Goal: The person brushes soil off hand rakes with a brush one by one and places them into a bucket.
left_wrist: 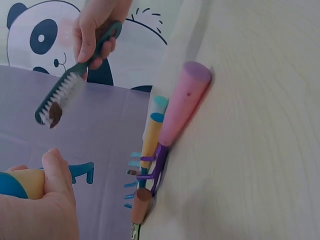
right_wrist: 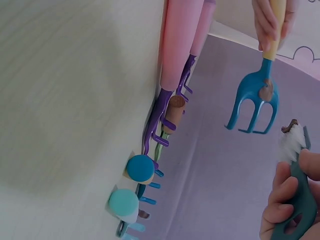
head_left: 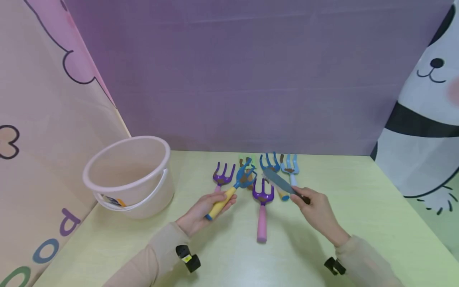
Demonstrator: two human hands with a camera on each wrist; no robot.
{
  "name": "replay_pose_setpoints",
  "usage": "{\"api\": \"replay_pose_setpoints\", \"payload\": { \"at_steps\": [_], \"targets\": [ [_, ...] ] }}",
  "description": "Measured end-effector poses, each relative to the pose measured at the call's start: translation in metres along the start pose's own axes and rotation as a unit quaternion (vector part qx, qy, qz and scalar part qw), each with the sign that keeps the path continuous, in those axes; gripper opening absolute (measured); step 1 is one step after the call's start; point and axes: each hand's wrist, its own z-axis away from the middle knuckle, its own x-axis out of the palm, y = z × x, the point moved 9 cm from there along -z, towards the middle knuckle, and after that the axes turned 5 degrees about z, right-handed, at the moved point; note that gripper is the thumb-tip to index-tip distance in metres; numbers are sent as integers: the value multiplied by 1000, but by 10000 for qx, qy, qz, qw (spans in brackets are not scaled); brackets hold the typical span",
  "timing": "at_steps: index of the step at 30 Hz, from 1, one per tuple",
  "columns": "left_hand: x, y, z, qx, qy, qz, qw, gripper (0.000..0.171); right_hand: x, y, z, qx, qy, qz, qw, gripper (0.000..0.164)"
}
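My left hand (head_left: 201,211) grips the yellow handle of a garden hand fork (head_left: 225,203), its blue tines raised above the table. A brown smear (right_wrist: 266,91) marks the blue head in the right wrist view. My right hand (head_left: 320,211) holds a dark green brush (head_left: 281,183) by its handle, near the fork's tines. White bristles (left_wrist: 67,91) show in the left wrist view, with a brown clump (left_wrist: 55,114) on their tip. Below them lies a purple hand fork (head_left: 262,221) with a pink handle.
More hand forks lie toward the back: another purple one (head_left: 223,178), a blue one (head_left: 270,164), a light blue one (head_left: 291,167) and a green one (head_left: 254,159). Several bear brown smears. A white bucket (head_left: 163,199) with a handle stands at left. A purple backdrop (head_left: 251,99) rises behind the table.
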Motion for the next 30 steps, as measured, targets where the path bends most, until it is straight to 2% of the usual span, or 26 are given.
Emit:
{"api": "replay_pose_setpoints", "payload": {
  "at_steps": [6,12,16,22,25,30],
  "targets": [
    [12,-3,2,-165,-199,485,9985,70,10,-22,-9,-806,498,159,9954,33],
    [21,-6,5,-385,-257,1029,9936,87,15,-39,-10,-1572,1112,238,9810,36],
    [23,-5,7,-484,-253,1018,9933,84,17,-45,-8,-1911,1328,499,9713,36],
    [22,0,8,-493,-199,840,9950,60,17,-53,-4,-2415,1508,1080,9525,35],
    [20,0,9,-488,-162,906,9946,64,17,-55,-1,-2598,1562,1320,9437,34],
    [20,-3,10,-578,-184,1170,9913,77,14,-54,2,-2727,1634,1472,9366,36]
  ]
}}
